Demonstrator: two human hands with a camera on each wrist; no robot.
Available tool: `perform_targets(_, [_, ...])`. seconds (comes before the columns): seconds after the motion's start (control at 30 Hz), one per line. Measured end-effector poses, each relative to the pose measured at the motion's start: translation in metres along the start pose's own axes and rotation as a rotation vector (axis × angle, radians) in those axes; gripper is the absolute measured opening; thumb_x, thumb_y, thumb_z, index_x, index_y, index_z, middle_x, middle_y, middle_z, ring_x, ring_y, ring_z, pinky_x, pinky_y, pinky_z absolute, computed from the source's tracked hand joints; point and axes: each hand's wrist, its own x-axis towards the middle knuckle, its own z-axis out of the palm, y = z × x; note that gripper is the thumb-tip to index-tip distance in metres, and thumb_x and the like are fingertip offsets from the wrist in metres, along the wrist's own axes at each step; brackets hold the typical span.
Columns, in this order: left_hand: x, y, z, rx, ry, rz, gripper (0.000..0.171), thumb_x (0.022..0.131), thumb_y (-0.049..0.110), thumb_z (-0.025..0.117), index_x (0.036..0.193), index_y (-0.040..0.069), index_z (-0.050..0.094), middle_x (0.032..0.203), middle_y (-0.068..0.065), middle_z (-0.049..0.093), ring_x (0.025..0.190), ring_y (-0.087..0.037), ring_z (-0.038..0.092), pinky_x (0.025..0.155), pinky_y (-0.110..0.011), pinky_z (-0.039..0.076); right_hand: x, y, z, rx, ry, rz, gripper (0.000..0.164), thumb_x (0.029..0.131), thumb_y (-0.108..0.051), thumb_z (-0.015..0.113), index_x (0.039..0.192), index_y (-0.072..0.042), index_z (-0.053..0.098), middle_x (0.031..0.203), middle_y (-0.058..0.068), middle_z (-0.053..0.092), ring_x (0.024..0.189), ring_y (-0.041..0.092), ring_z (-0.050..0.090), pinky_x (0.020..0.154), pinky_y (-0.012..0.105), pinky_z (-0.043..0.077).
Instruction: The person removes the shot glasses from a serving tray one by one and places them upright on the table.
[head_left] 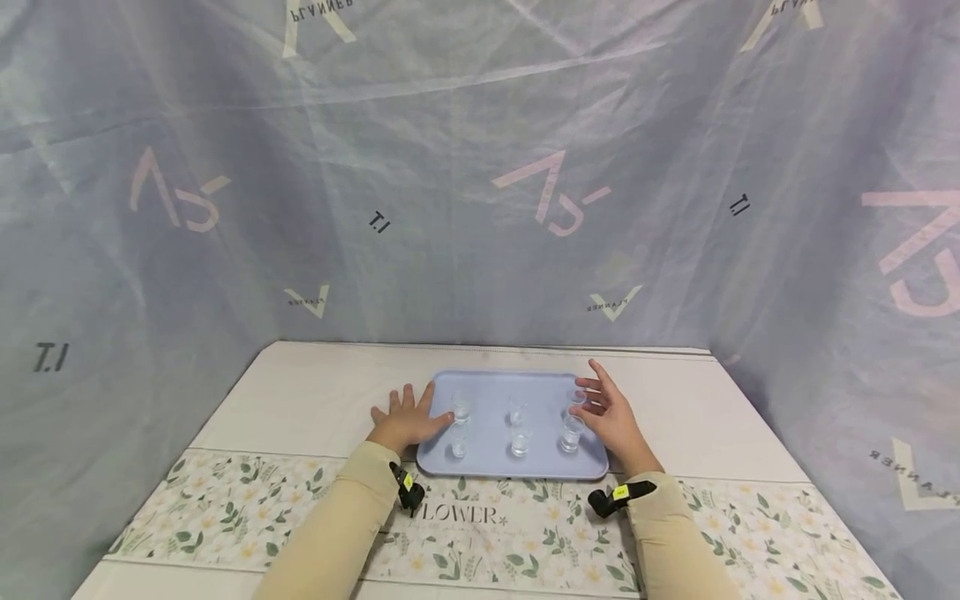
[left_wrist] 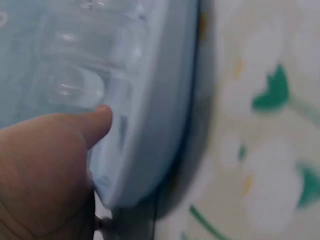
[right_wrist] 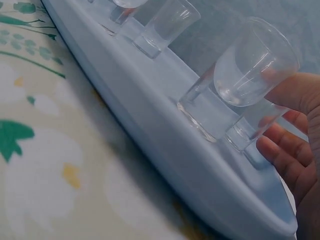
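Clear shot glasses stand upright on a blue tray (head_left: 489, 467) in two rows of three. My left hand (head_left: 407, 419) lies spread at the tray's left edge, its thumb reaching over the rim beside the back left glass (head_left: 461, 408). My right hand (head_left: 613, 421) is at the tray's right side, fingers loosely bent and spread around the back right glass (head_left: 576, 397). In the right wrist view, the thumb (right_wrist: 295, 92) shows behind the front right glass (right_wrist: 250, 60), with other fingers lower by the farther glass (right_wrist: 245, 132). A firm hold is not visible.
Two glasses stand in the middle column: a back one (head_left: 517, 412) and a front one (head_left: 520, 442). Below the tray runs a floral band (head_left: 480, 542) on the white table covering (head_left: 330, 383). A grey printed curtain (head_left: 450, 208) encloses the back and sides.
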Motion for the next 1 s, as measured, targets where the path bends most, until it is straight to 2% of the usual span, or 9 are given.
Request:
perform_targets(0.2, [0.011, -0.001, -0.006, 0.017, -0.033, -0.01, 0.072, 0.105, 0.051, 0.036, 0.165, 0.025, 0.007, 0.168, -0.022, -0.003, 0.153, -0.045, -0.007, 0.11, -0.076, -0.007, 0.0, -0.001, -0.002, -0.009, -0.01, 0.003, 0.095, 0.081, 0.013, 0.076, 0.16, -0.003, 0.025, 0.133, 0.036, 0.056, 0.115, 0.051, 0.06, 0.097, 0.06, 0.048])
perform_targets(0.37, [0.018, -0.003, -0.007, 0.063, -0.006, 0.001, 0.073, 0.104, 0.06, 0.035, 0.165, 0.03, 0.006, 0.168, -0.02, -0.001, 0.153, -0.046, -0.005, 0.108, -0.08, -0.003, -0.001, -0.003, -0.002, -0.019, -0.009, 0.008, 0.094, 0.082, 0.013, 0.076, 0.16, -0.002, 0.025, 0.132, 0.035, 0.057, 0.114, 0.051, 0.061, 0.097, 0.061, 0.048])
perform_targets(0.47, [0.018, -0.001, -0.01, 0.082, 0.008, 0.006, 0.074, 0.104, 0.061, 0.035, 0.165, 0.028, 0.008, 0.168, -0.022, 0.001, 0.152, -0.049, -0.003, 0.106, -0.082, 0.0, -0.001, -0.004, -0.001, -0.03, -0.008, 0.01, 0.094, 0.082, 0.013, 0.076, 0.159, -0.002, 0.026, 0.13, 0.036, 0.058, 0.113, 0.051, 0.062, 0.096, 0.06, 0.049])
perform_targets(0.73, [0.013, 0.006, -0.015, 0.101, 0.004, -0.003, 0.074, 0.104, 0.06, 0.037, 0.165, 0.028, 0.011, 0.168, -0.021, 0.004, 0.153, -0.048, 0.0, 0.108, -0.081, 0.004, -0.001, -0.003, -0.002, -0.035, 0.004, -0.002, 0.091, 0.081, 0.017, 0.074, 0.158, 0.002, 0.027, 0.119, 0.037, 0.062, 0.105, 0.053, 0.064, 0.089, 0.039, 0.057])
perform_targets(1.0, [0.019, 0.002, -0.01, 0.123, 0.003, -0.011, 0.075, 0.103, 0.062, 0.036, 0.165, 0.029, 0.01, 0.169, -0.02, 0.003, 0.153, -0.046, -0.001, 0.108, -0.081, 0.004, 0.001, -0.006, -0.002, -0.037, 0.012, -0.001, 0.09, 0.083, 0.016, 0.073, 0.159, -0.001, 0.028, 0.118, 0.035, 0.063, 0.105, 0.05, 0.065, 0.091, 0.047, 0.055])
